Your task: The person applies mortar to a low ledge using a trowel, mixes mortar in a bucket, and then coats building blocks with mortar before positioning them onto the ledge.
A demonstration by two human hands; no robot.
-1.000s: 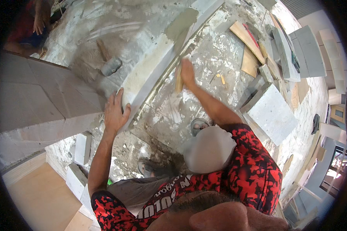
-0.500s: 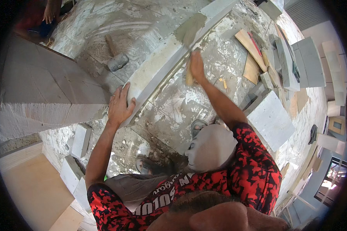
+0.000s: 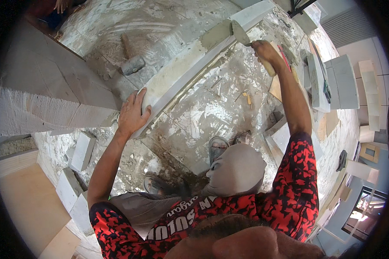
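Observation:
A low row of pale grey blocks (image 3: 173,75) runs diagonally from near my left hand toward the far right. My left hand (image 3: 132,113) rests on its near end, fingers spread over the top and thumb apart near the side edge. My right hand (image 3: 266,52) is closed round the yellowish handle of a trowel (image 3: 240,33), whose blade stands at the right end of a wet grey mortar patch (image 3: 216,35) on top of the row. The mortar covers only part of the top face.
A mallet (image 3: 133,65) lies beyond the row. At left stands a tall block wall (image 3: 52,86). Loose blocks (image 3: 83,151) sit by it, and more blocks (image 3: 341,82) and wood pieces are at right. Another person's hand (image 3: 61,5) shows at the far left.
My right hand has swung away and to the right with the trowel, whose blade now shows at the mortar's right end. My left hand has stayed on the block's near end.

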